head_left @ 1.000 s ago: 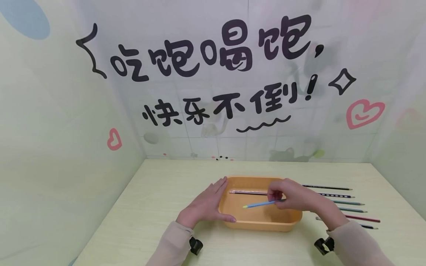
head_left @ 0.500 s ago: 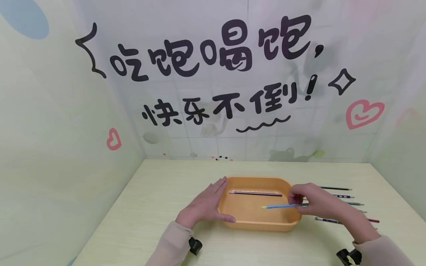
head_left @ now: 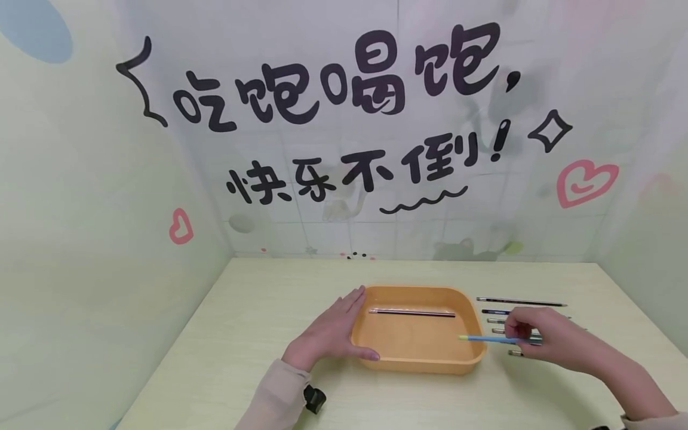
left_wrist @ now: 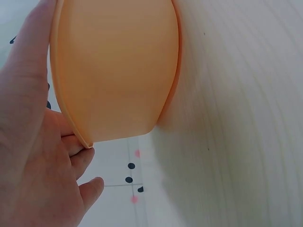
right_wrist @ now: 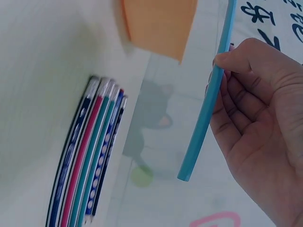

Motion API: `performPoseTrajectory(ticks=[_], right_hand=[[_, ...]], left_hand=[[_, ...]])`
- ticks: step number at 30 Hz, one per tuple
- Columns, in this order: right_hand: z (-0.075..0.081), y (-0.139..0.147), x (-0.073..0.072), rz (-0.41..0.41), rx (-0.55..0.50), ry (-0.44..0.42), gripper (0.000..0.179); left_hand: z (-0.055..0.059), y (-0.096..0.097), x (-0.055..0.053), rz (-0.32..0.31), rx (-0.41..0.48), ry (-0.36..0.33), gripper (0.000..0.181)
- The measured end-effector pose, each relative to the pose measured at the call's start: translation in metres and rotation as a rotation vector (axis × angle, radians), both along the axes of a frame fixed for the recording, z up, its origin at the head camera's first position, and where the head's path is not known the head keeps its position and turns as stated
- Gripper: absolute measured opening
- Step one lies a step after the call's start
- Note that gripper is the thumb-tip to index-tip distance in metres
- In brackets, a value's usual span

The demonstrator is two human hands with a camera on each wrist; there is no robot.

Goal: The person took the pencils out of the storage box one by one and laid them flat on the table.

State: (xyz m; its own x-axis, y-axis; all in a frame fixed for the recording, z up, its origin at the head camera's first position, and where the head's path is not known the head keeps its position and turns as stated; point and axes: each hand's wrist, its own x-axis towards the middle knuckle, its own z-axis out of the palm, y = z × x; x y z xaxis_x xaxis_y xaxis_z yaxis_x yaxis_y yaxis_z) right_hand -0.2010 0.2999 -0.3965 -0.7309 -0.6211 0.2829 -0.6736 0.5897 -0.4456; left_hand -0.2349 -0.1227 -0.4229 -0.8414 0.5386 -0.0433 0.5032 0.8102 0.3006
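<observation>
My left hand (head_left: 332, 329) rests on the left end of an orange plastic tray (head_left: 416, 366), fingers lying along the rim and thumb at the near corner. A dark striped pencil (head_left: 414, 313) lies inside, near the far side. My right hand (head_left: 561, 341) pinches a slim blue pencil (head_left: 486, 339) between thumb and fingers. Its yellow end points left and overlaps the tray's right rim in the head view. In the right wrist view, the other end of the blue pencil (right_wrist: 201, 127) looks flat and blunt, and it is above the table.
Several pencils (right_wrist: 87, 146), dark blue, red, teal and dotted, lie side by side right of the tray, partly hidden by my right hand in the head view. A printed wall sheet (head_left: 301, 233) stands behind the pale wooden table (head_left: 258, 310).
My right hand has moved right with the blue pencil, from over the tray to over the row of pencils. My left hand and the tray have stayed in place.
</observation>
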Motion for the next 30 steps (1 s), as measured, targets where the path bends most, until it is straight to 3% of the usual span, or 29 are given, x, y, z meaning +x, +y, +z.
performPoseTrajectory(ticks=[8,19,27,30], right_hand=[[-0.02,0.033,0.009,-0.026,-0.016,0.073,0.045],[-0.043,0.058,0.01,-0.069,0.003,0.06,0.043],[-0.061,0.067,0.008,-0.02,-0.035,0.086,0.048],[-0.066,0.068,0.008,-0.003,-0.038,0.049,0.048]], left_hand=[[0.0,-0.001,0.001,-0.01,0.01,0.006,0.127],[-0.001,-0.001,0.0,-0.012,-0.003,0.002,0.127],[-0.001,-0.001,0.0,-0.005,-0.008,-0.001,0.127],[-0.001,-0.001,0.0,-0.006,-0.007,-0.001,0.127]])
